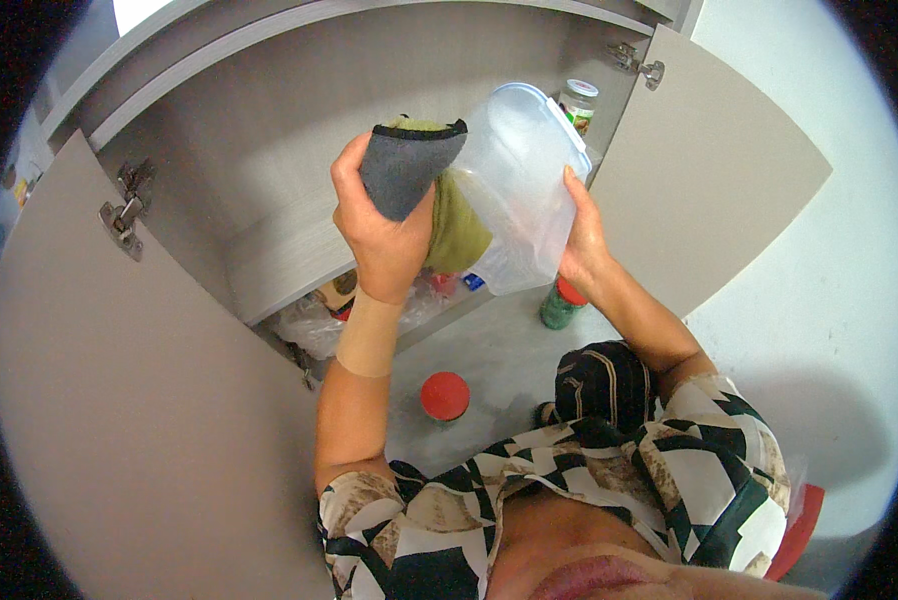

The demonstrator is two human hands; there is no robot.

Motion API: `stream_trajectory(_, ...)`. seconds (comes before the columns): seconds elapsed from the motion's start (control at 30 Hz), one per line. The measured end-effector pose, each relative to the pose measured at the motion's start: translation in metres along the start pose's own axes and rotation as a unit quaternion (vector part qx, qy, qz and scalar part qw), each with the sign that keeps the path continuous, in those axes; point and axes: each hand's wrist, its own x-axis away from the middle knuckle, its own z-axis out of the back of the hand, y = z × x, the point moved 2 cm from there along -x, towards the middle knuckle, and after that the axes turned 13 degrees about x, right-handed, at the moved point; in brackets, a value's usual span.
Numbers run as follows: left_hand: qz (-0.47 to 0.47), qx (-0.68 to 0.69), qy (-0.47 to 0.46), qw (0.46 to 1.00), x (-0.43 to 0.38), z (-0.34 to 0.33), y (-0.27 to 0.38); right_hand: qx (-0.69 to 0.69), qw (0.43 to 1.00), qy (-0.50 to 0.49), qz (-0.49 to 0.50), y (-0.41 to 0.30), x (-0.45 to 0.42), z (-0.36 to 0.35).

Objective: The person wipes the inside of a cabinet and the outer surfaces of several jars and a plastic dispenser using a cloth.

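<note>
My left hand (pixel 383 240) grips a grey and olive-green cloth (pixel 413 171) with a black edging. A fold of the cloth's green side lies against the wall of a translucent plastic food container (pixel 522 202). My right hand (pixel 585 229) holds that container from its right side, thumb near the pale blue lid or rim (pixel 569 135). The container is tilted in the air before the open cabinet (pixel 284 142). My left fingers are partly hidden behind the cloth.
A glass jar with a white lid (pixel 580 97) stands on the cabinet shelf at the right. Plastic bags (pixel 310 322) and packets lie in the lower compartment. Two red-lidded jars, one upright (pixel 445 396) and one greenish (pixel 561 306), stand on the floor. Cabinet doors (pixel 156 390) swing out on both sides.
</note>
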Motion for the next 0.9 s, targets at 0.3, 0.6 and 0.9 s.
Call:
stream_trajectory(0.3, 0.272, 0.233, -0.016, 0.934, -0.002, 0.001, -0.010, -0.048, 0.995, -0.078, -0.046, 0.000, -0.016, 0.016)
stream_trajectory(0.6, 0.114, 0.045, -0.415, 0.902, 0.004, -0.008, 0.067, -0.077, 0.995, -0.056, -0.001, -0.012, -0.012, 0.017)
stream_trajectory(0.9, -0.002, -0.024, -0.419, 0.908, 0.022, -0.024, 0.062, -0.075, 0.995, -0.035, 0.050, -0.012, -0.008, 0.008)
